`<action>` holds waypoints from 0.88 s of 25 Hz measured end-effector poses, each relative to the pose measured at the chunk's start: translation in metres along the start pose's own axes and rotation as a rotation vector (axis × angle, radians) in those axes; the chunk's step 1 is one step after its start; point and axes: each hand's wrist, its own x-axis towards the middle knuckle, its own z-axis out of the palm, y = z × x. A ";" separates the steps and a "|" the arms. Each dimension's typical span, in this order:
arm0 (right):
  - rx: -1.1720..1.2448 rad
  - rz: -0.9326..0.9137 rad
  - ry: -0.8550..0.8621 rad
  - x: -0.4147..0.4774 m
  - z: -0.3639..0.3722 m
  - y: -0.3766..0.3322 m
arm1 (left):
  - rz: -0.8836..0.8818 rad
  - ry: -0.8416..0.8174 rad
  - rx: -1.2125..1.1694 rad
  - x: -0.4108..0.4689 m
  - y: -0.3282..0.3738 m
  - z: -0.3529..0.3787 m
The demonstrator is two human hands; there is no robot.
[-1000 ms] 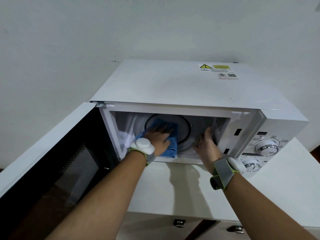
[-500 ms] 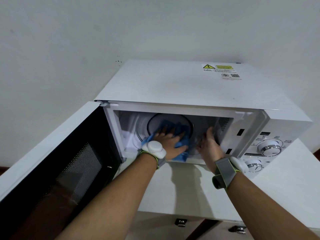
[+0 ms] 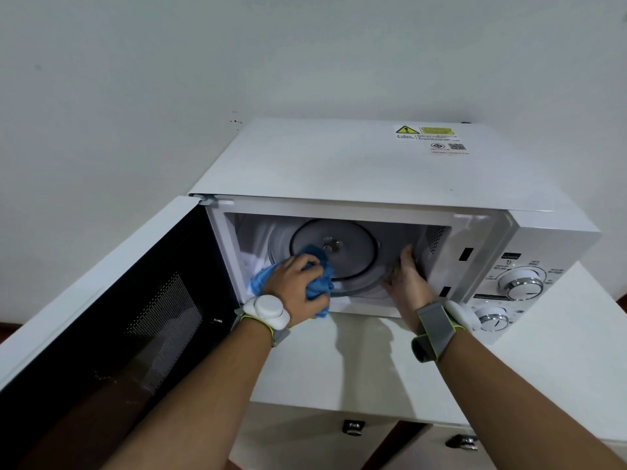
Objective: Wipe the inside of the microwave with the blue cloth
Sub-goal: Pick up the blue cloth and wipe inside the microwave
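A white microwave (image 3: 356, 164) stands with its door (image 3: 135, 317) swung open to the left. Inside lies a round glass turntable (image 3: 353, 252). My left hand (image 3: 298, 286) is bunched around the blue cloth (image 3: 317, 290) at the front left of the cavity, at the turntable's near-left rim. My right hand (image 3: 407, 283) is inside at the front right, its fingers resting at the turntable's right edge beside the vented side wall. Both wrists carry strapped bands.
The microwave sits on a white countertop (image 3: 559, 368) against a white wall. Two control knobs (image 3: 520, 284) are on the right front panel. The open door's dark window fills the lower left. Cabinet handles (image 3: 353, 427) show below the counter edge.
My left hand pulled the cloth back from the middle of the turntable to its front-left rim and bunched it up. My right hand stayed at the right edge. The view shifted slightly.
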 end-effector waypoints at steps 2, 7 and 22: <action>0.057 -0.010 -0.021 0.004 0.002 0.001 | 0.033 0.006 -0.006 -0.002 0.005 0.006; 0.198 0.000 -0.057 0.013 0.004 0.004 | 0.074 -0.156 0.168 0.003 0.012 0.019; 0.135 -0.001 -0.062 0.016 0.001 0.006 | 0.061 -0.218 -0.029 0.029 0.029 0.015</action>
